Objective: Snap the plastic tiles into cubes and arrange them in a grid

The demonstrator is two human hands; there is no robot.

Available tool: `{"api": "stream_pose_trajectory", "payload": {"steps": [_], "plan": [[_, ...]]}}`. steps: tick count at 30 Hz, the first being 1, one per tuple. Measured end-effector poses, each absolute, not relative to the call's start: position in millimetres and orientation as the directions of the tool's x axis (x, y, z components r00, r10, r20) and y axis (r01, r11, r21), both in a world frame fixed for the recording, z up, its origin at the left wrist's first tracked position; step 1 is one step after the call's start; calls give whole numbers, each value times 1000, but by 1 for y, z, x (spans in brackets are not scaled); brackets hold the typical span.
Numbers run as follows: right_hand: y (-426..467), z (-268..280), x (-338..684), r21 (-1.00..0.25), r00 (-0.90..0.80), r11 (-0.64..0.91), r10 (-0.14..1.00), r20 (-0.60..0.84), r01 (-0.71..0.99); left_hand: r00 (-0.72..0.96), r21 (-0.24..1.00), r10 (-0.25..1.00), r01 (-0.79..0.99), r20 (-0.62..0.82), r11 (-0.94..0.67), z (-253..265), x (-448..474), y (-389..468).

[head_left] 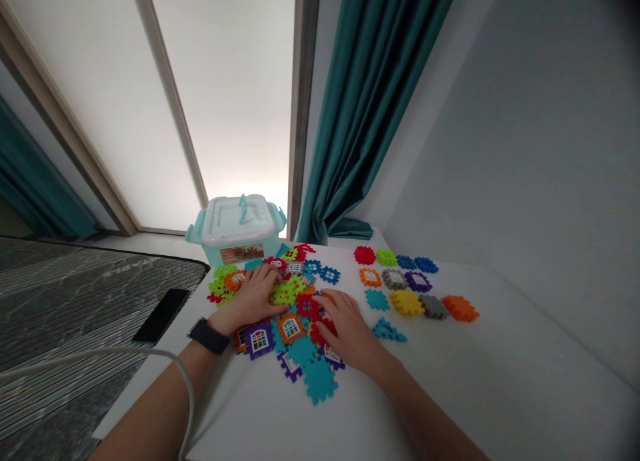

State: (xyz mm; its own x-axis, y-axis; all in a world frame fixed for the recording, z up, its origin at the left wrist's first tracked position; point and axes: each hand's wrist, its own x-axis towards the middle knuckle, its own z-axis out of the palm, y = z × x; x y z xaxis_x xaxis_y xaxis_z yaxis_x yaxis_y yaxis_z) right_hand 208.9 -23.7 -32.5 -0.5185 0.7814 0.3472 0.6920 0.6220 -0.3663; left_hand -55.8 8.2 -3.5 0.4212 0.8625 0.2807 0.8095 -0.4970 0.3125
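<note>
Loose gear-edged plastic building tiles in many colours lie in a heap on the white table. My left hand (255, 292) rests on the heap's left part, fingers stretched out over lime green tiles (284, 293) and its thumb apart. My right hand (347, 324) reaches in from the right, its spread fingers over red tiles (307, 306); part of the red is hidden under them. Nearer me lie a turquoise tile (321, 381), a purple window tile (260, 340) and an orange window tile (291, 328). Blue window tiles (329, 275) sit at the heap's far right.
Stacks sorted by colour stand in rows on the right, among them yellow (407, 302), orange (461, 308) and red (365, 254). A lidded storage box (240, 228) is behind the heap. A black phone (162, 315) lies at the left edge. A white cable (165, 352) crosses my left forearm.
</note>
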Motion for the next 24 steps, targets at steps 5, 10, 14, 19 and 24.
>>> {"api": "stream_pose_trajectory", "payload": {"steps": [5, 10, 14, 19, 24], "plan": [[-28, -33, 213, -441, -444, 600, 796, 411, 668, 457, 345, 783, 718, 421, -604, -1, -44, 2], [-27, -30, 213, -496, -388, 592, 799, 459, 635, 483, 357, 698, 620, 528, -699, -8, -29, -2], [-27, -28, 214, -511, -395, 591, 803, 446, 625, 476, 418, 675, 541, 564, -730, -16, -18, -6], [-29, -24, 215, -525, -440, 605, 796, 415, 599, 490, 476, 668, 470, 560, -743, -19, -9, -10], [-28, -20, 218, -526, -454, 607, 795, 402, 596, 486, 496, 671, 452, 559, -741, -17, -8, -10]]}}
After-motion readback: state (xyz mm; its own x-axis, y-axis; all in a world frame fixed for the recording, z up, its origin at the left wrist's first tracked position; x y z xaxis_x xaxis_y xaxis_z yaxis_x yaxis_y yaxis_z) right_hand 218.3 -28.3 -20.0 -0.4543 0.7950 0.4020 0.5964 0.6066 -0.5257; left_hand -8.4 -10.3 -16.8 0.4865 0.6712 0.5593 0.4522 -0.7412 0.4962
